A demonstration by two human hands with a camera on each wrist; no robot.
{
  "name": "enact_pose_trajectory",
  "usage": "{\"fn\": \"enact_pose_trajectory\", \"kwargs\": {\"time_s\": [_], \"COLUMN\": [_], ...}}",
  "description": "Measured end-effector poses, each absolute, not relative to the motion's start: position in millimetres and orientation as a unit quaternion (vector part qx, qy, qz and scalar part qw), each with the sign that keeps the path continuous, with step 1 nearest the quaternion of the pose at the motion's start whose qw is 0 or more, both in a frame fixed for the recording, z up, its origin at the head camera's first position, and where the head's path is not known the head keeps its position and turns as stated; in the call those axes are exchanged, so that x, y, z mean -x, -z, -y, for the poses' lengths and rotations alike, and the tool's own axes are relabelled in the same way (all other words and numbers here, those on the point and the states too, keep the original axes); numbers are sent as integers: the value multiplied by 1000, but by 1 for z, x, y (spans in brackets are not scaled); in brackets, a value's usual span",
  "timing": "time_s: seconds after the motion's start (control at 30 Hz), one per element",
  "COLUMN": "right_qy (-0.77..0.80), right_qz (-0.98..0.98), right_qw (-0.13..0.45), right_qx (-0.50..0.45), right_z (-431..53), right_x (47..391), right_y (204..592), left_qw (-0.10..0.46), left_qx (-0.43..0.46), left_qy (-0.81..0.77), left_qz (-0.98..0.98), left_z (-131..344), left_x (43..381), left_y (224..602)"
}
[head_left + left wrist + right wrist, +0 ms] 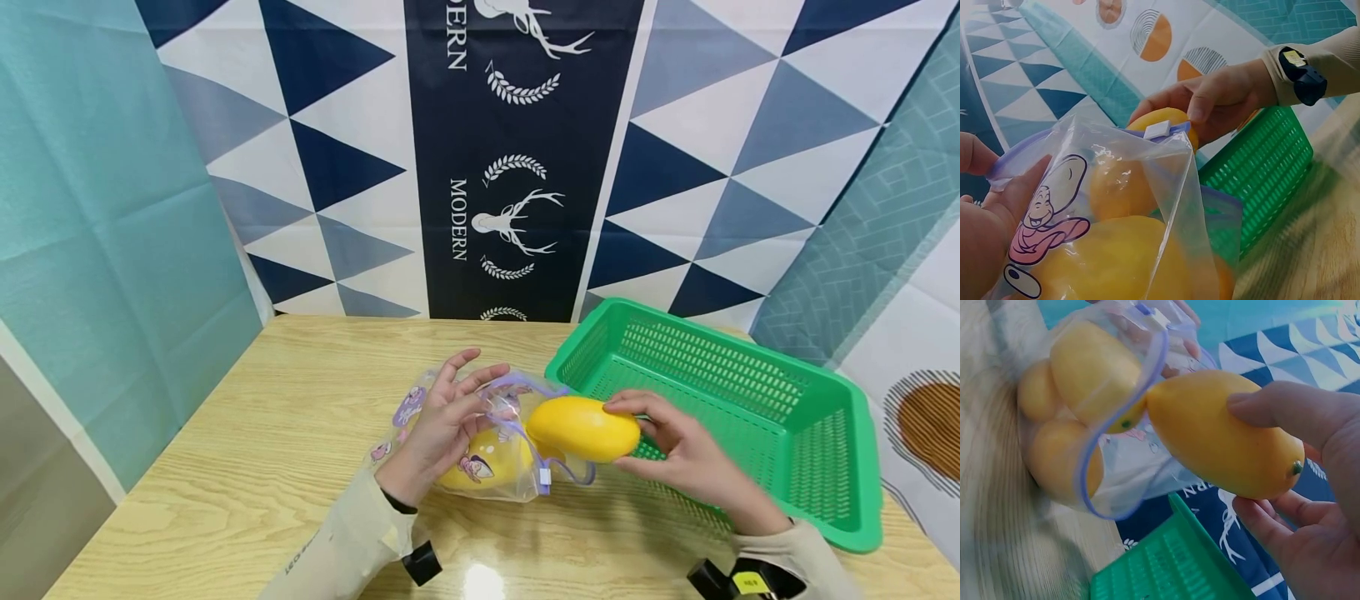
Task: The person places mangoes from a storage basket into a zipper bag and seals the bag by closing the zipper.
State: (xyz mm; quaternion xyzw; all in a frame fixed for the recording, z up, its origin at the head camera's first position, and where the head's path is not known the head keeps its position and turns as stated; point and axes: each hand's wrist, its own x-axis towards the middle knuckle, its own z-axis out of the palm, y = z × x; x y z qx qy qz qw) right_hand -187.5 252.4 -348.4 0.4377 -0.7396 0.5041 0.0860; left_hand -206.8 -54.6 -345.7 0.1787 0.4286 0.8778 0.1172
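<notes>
My right hand [686,454] grips a yellow mango [583,428] at one end, thumb on one side and fingers on the other. Its tip lies right at the mouth of a clear zip bag [1169,250] with purple edging and cartoon prints. With my left hand [442,425] I hold the bag's purple rim, and the mouth gapes toward the right hand. Inside the bag, more yellow mangoes [1094,372] lie together, seen through the plastic. A white slider [1157,129] sits on the purple zip.
A green plastic basket [858,467] with slotted walls stands on the right of the wooden table [247,450], close by the right hand. Behind the table hangs a patterned cloth [352,167] of blue and white triangles. Pale teal cloth [112,208] hangs at the left.
</notes>
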Motion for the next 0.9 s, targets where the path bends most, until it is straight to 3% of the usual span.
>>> {"fn": "enact_pose_trajectory", "kwargs": {"time_s": [0.33, 0.9], "right_qy": [-518, -505], "right_qz": [745, 781], "right_qw": [114, 95], "right_qx": [-405, -355], "right_z": [-236, -209], "right_x": [187, 197], "right_y": [352, 356], "left_qw": [121, 126], "left_qx": [-193, -193], "left_qy": [-878, -870], "left_qz": [-421, -435], "left_z": [54, 54], "left_x": [206, 206], "left_y": [346, 347]}}
